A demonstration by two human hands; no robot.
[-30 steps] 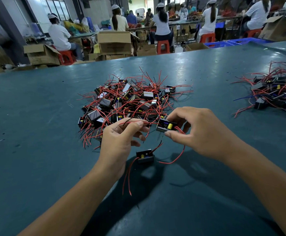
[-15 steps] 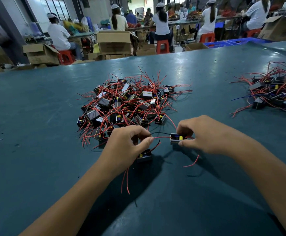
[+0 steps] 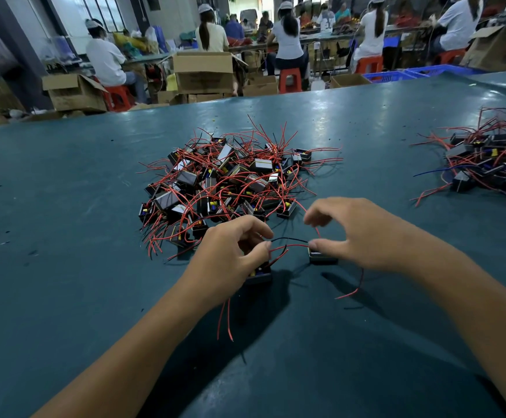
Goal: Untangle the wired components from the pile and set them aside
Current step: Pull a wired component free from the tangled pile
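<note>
Head view showed the tangled pile [image 3: 227,185] of black components and red wires lying mid-table on the teal table [image 3: 64,236], with the left hand [image 3: 230,260] just in front of it, fingers curled and pinching the wires [image 3: 287,241] above a small black component [image 3: 257,276] resting under its fingertips. To the right, those wires ran across to a second component [image 3: 322,258] on the table, where the right hand [image 3: 363,233] hovered with relaxed, spread fingers, thumb touching its top. Farther right, well apart, lay the set-aside pile [image 3: 493,164].
</note>
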